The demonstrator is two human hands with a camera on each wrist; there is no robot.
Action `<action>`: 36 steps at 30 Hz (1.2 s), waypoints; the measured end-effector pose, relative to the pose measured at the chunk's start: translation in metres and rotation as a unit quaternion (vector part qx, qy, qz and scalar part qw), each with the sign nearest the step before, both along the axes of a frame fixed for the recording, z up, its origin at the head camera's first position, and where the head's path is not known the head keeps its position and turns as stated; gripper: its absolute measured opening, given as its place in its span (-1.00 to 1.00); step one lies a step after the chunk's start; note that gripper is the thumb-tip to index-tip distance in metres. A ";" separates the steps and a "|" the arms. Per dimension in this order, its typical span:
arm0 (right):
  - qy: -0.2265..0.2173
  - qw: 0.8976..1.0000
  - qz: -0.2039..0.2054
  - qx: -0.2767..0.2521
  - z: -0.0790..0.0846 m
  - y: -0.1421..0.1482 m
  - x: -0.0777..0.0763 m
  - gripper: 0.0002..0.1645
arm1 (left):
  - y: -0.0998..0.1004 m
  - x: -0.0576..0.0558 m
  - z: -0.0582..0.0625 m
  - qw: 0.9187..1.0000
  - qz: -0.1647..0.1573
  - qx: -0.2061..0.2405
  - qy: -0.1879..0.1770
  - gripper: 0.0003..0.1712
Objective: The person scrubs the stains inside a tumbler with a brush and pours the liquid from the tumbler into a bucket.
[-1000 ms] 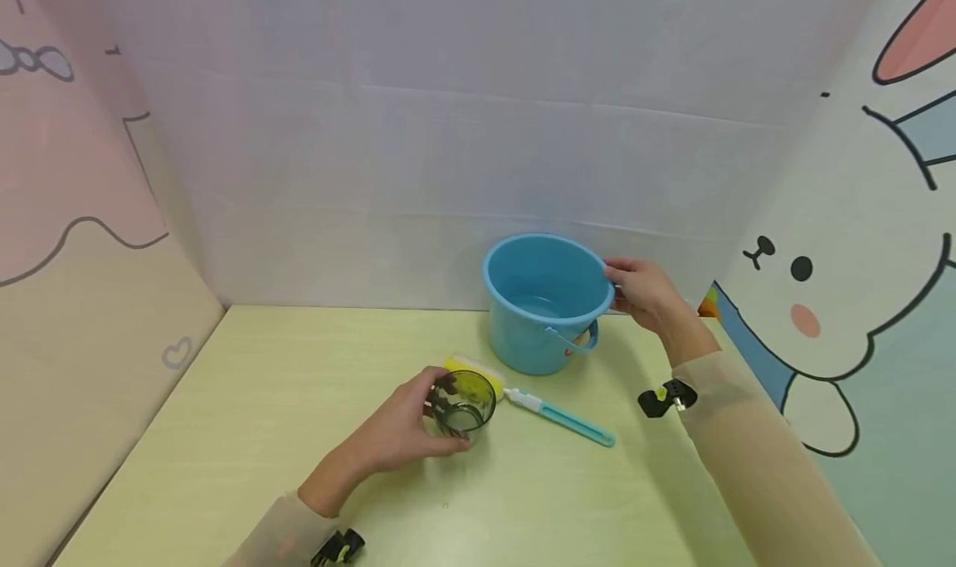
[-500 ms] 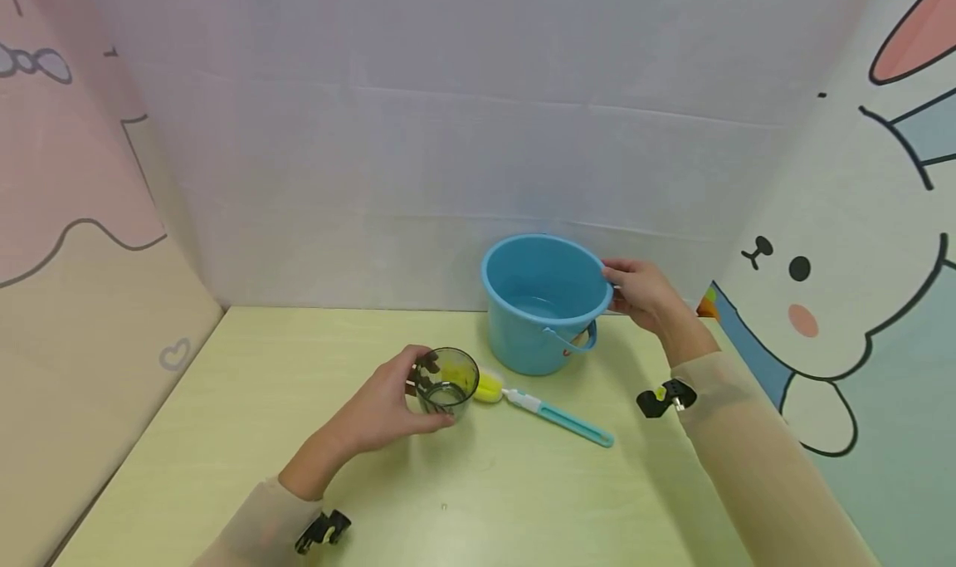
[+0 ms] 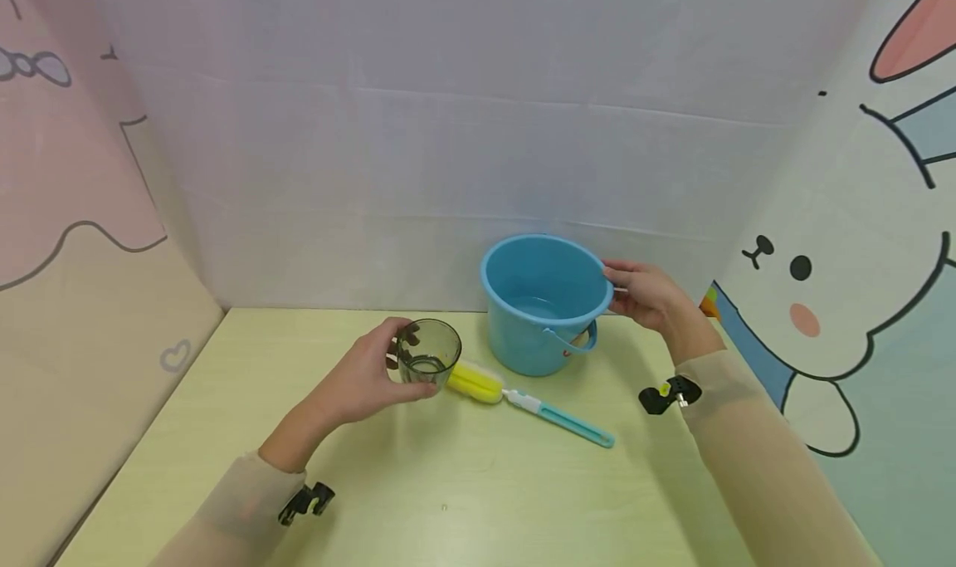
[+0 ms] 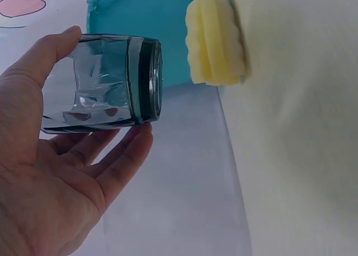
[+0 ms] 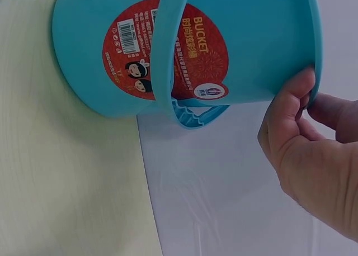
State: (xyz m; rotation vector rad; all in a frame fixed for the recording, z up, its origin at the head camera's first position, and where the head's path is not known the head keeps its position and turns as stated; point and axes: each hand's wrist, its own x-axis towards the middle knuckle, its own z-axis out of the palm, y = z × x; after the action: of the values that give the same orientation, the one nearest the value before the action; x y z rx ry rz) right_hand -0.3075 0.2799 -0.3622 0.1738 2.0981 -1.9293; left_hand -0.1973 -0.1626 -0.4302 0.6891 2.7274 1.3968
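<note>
My left hand (image 3: 368,378) grips a clear grey-tinted drinking glass (image 3: 429,353), thumb on one side and fingers on the other. In the left wrist view the glass (image 4: 103,83) lies across the palm side with its thick base away from the wrist. At the back of the table a blue bucket (image 3: 515,330) stands upright. Its rim is pinched by my right hand (image 3: 648,300), and the right wrist view shows the curled fingers (image 5: 285,116) under the rim. Between glass and bucket lies a sponge brush with a yellow head (image 3: 478,383) and turquoise handle (image 3: 571,424).
The pale yellow table (image 3: 478,501) ends at a white cloth wall (image 3: 314,251) behind the bucket. Cartoon-printed panels (image 3: 807,334) stand at both sides. The bucket's handle (image 5: 168,55) hangs down over a red label (image 5: 127,55).
My left hand has carried the glass left and toward the back, uncovering more of the yellow sponge head. The right hand and the bucket stay in place.
</note>
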 end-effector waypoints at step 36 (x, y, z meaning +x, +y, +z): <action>-0.023 0.999 -0.020 0.012 0.003 -0.006 0.002 -0.37 | 0.000 -0.083 0.061 0.993 0.045 -0.048 0.098 0.08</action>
State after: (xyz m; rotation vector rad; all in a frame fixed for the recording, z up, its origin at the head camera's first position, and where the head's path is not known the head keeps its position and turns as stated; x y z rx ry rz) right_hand -0.3055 0.2744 -0.3589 0.2647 2.1047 -1.9044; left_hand -0.2805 -0.1625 -0.3688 0.7442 2.9874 1.2671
